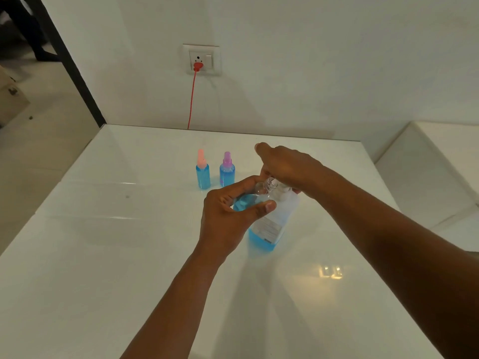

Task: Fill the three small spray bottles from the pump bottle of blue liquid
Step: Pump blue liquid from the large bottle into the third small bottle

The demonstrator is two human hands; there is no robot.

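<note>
The left hand (pixel 228 216) grips a small clear open-necked spray bottle (pixel 259 195), tilted under the right hand (pixel 287 164), which presses the clear blue-liquid pump bottle (pixel 272 224). A misaligned neck would likely spill blue liquid onto the surface (pixel 103 255).

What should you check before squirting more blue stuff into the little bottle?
1. Little open bottle held in the left hand: ok.
2. Its open neck sits right by the pump spout: ok; exact line-up cannot tell.
3. Right hand on top of the pump: ok.
4. Pump bottle upright on the table, blue liquid left inside: ok.
5. Pink-capped bottle and purple-capped bottle filled, capped: ok.
6. Spills on the table: cannot tell.
</note>
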